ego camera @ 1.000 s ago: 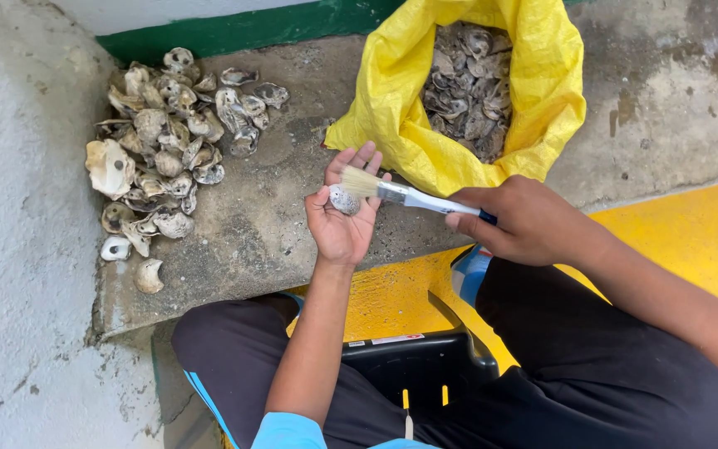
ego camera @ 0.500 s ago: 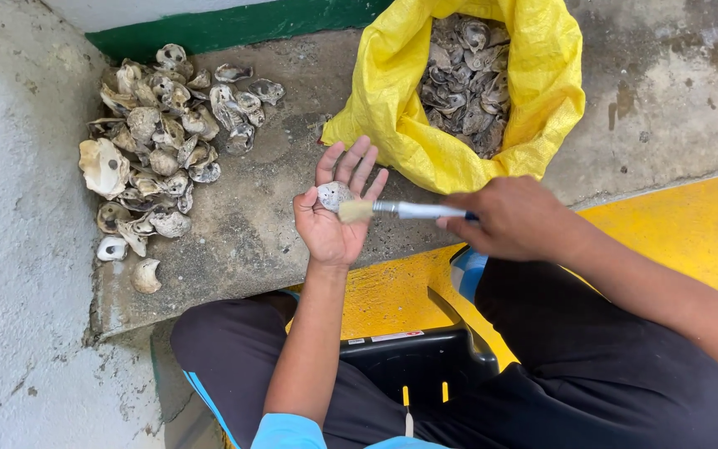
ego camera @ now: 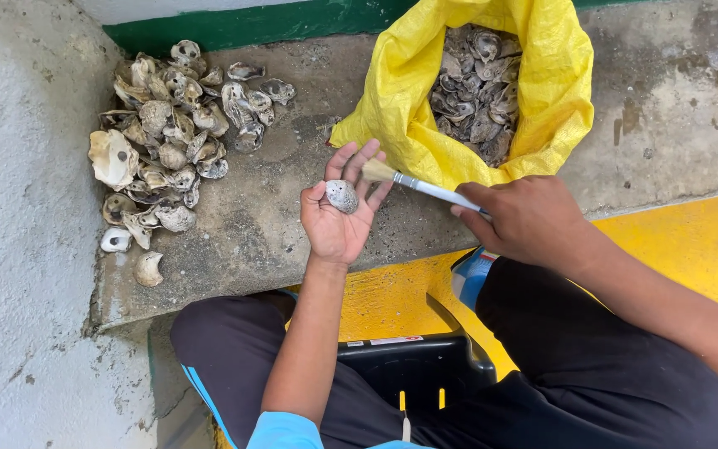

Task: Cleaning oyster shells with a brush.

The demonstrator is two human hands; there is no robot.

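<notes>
At the upper left of the frame I am seeing a pile of shells (ego camera: 168,141) lying on the grey concrete ledge (ego camera: 268,241). In the centre, my left hand (ego camera: 338,212) is lying palm up with the fingers spread, and a small speckled shell (ego camera: 342,196) is resting on the palm. Just right of it, the bristles of a brush (ego camera: 413,180) are touching my fingertips. My right hand (ego camera: 525,220) is closing around the brush handle. Above, a yellow bag (ego camera: 475,83) is standing open, full of shells.
</notes>
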